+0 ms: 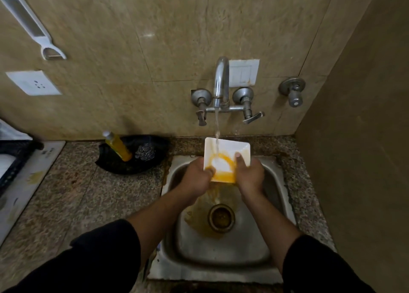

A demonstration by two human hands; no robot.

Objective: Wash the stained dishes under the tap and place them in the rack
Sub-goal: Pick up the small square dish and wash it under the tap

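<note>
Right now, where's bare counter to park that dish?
Free: the granite counter between the black tray and the sink, left of the basin. Crowded: the tray holds a yellow bottle and steel scrubber; both hands hold the square dish over the basin.

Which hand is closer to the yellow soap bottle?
The left. The left hand grips the square dish on the side facing the yellow bottle, which stands on the counter left of the sink. The right hand holds the dish's far side.
</note>
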